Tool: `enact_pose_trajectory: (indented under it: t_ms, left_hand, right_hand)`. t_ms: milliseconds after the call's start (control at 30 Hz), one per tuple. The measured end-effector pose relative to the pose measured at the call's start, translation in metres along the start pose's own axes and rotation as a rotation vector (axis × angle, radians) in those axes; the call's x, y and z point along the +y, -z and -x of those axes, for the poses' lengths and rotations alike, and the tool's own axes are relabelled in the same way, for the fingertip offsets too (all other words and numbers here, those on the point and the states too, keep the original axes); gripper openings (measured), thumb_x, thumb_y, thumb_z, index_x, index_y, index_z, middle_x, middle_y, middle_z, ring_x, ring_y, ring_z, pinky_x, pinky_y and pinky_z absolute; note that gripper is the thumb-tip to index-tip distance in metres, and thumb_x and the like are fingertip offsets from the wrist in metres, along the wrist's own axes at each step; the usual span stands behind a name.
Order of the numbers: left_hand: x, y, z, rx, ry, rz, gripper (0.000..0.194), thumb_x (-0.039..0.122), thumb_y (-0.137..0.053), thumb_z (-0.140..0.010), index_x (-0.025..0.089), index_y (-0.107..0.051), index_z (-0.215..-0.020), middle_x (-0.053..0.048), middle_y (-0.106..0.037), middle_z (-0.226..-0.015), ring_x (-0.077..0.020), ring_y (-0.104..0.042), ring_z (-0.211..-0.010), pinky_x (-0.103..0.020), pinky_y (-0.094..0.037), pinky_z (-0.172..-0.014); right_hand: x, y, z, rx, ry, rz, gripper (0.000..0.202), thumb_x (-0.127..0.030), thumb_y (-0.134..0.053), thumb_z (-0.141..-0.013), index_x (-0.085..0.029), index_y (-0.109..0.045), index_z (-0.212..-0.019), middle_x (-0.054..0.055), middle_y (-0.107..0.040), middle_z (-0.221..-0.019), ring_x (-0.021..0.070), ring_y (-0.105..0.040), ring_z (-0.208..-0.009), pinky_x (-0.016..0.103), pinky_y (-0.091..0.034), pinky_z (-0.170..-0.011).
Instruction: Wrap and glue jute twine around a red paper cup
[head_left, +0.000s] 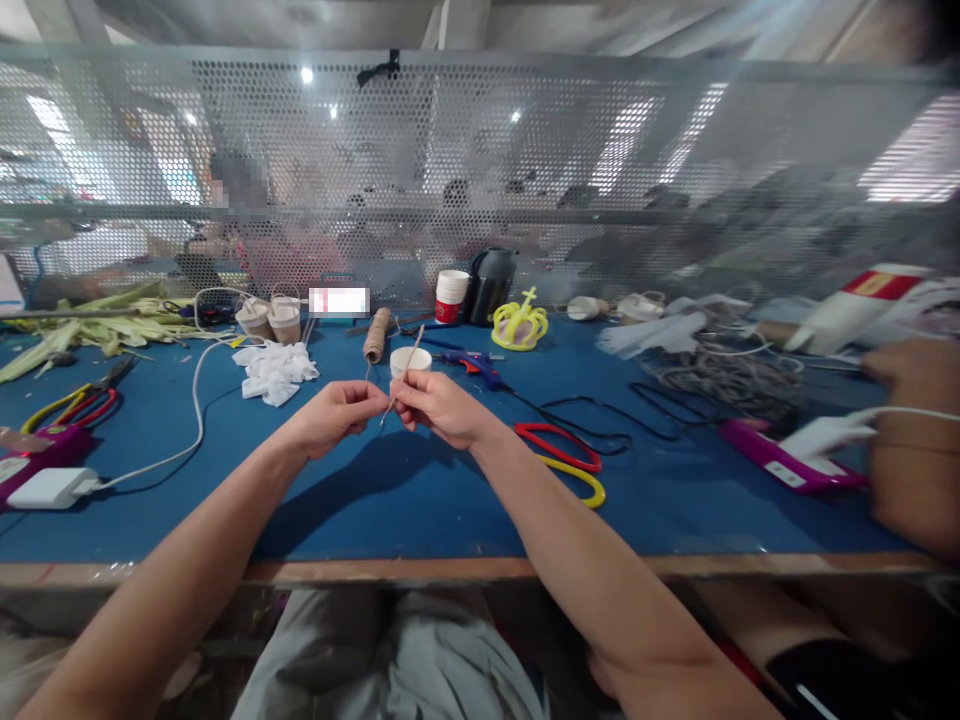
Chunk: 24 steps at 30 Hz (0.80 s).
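Observation:
My right hand (439, 405) pinches a thin brown stick-like piece (417, 345), which slants up past the fingertips. A fine end shows below the fingers. Close beside it, my left hand (341, 412) has thumb and forefinger closed on a thin strand of twine, mostly hidden by the fingers. The strand seems to come from the roll of twine (377, 335) standing just behind. A white paper cup (405, 360) stands behind my right hand. A blue glue gun (476, 367) lies to its right, with red-and-yellow-handled scissors (574, 462) nearer me.
Crumpled white material (276, 372) and twine-wrapped cups (283, 322) sit left. Pliers (82, 395) and a purple power strip (45, 460) lie far left. Rightward are a yellow crown (519, 326), black cable (570, 415), another power strip (787, 460) and a co-worker's arm (915, 450).

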<state>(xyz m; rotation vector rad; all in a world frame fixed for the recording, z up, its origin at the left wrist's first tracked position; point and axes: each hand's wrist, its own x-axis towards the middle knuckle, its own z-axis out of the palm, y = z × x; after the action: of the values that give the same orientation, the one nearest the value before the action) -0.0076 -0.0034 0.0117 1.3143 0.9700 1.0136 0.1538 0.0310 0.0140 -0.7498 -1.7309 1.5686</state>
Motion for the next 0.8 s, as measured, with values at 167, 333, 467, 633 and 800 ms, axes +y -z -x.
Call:
enact_pose_trajectory:
  t_ms: [167,333,467,633,800]
  left_hand:
    - [-0.0020,-0.0008,-0.0012,0.059,-0.046,-0.069,0.027,0.037,-0.068,-0.062,0.013,-0.055,-0.063,0.006,-0.043,-0.052,-0.0035,-0.030,-0.042,-0.020,-0.020,-0.042]
    - [-0.0030,-0.0016,0.0000,0.124,-0.078,-0.123,0.021,0.032,-0.065,-0.065,0.014,-0.056,-0.068,0.007,-0.044,-0.053,-0.0037,-0.030,-0.042,-0.020,-0.019,-0.042]
    - [-0.0033,-0.0034,0.0003,0.162,-0.090,-0.156,0.022,0.032,-0.066,-0.063,0.013,-0.056,-0.063,0.006,-0.046,-0.052,-0.0039,-0.030,-0.043,-0.020,-0.018,-0.042]
    - [-0.0046,-0.0044,-0.0005,0.154,-0.061,-0.134,0.027,0.034,-0.069,-0.058,0.013,-0.053,-0.058,0.006,-0.045,-0.050,-0.0035,-0.030,-0.042,-0.020,-0.019,-0.041]
    - [-0.0035,-0.0047,0.0006,0.070,-0.005,-0.073,0.032,0.040,-0.068,-0.057,0.014,-0.051,-0.061,0.007,-0.040,-0.049,-0.0028,-0.028,-0.039,-0.020,-0.019,-0.040]
  right_hand:
    - [0.0036,0.0003,-0.0026,0.024,0.005,0.010,0.034,-0.046,-0.061,-0.068,-0.016,-0.045,-0.066,-0.005,-0.045,-0.057,0.0055,-0.043,-0.049,0.021,-0.037,-0.046]
    - [0.0055,-0.0018,-0.0044,0.094,0.029,0.085,0.030,-0.042,-0.056,-0.075,-0.016,-0.044,-0.066,-0.005,-0.045,-0.056,0.0056,-0.043,-0.048,0.020,-0.038,-0.046]
    - [0.0048,-0.0043,-0.0026,0.128,0.042,0.165,0.026,-0.036,-0.054,-0.078,-0.016,-0.044,-0.065,-0.005,-0.045,-0.053,0.0058,-0.042,-0.047,0.020,-0.038,-0.045]
    - [0.0012,-0.0051,0.0004,0.131,0.067,0.222,0.021,-0.032,-0.055,-0.078,-0.016,-0.047,-0.068,-0.005,-0.046,-0.053,0.0065,-0.044,-0.047,0.020,-0.039,-0.046]
    - [-0.0014,-0.0016,0.0006,0.037,0.087,0.220,0.020,-0.033,-0.054,-0.078,-0.016,-0.049,-0.070,-0.004,-0.048,-0.057,0.0074,-0.047,-0.051,0.021,-0.042,-0.048]
